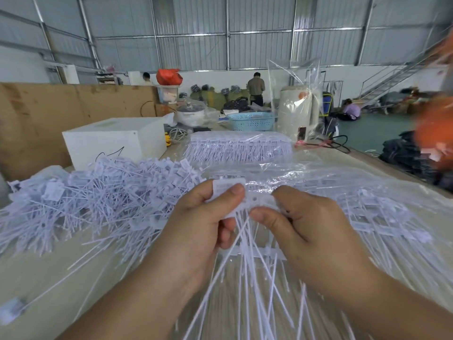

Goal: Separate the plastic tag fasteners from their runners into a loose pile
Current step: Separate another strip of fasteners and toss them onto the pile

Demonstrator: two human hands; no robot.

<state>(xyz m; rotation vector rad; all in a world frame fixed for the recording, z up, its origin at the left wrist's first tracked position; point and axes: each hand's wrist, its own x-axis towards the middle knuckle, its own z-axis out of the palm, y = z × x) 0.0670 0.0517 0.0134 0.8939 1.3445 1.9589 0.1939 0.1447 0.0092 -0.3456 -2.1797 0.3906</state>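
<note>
My left hand (198, 224) and my right hand (308, 224) meet at the middle of the table, both pinching one strip of white plastic tag fasteners (255, 201). The left thumb presses on the strip's flat tag heads. Long thin tails (247, 273) fan down toward me from between the hands. A big loose pile of separated fasteners (93, 197) lies on the table to the left. To the right, more fasteners on their runners (382, 217) lie spread flat. A wrapped bundle of fastener strips (237, 147) sits further back.
A white box (115, 141) stands at the back left before a brown board. Behind the bundle are a blue basket (252, 121), a cream kettle inside a clear bag (297, 114) and cables. Clear plastic sheeting (343, 173) covers the table on the right. People work in the far hall.
</note>
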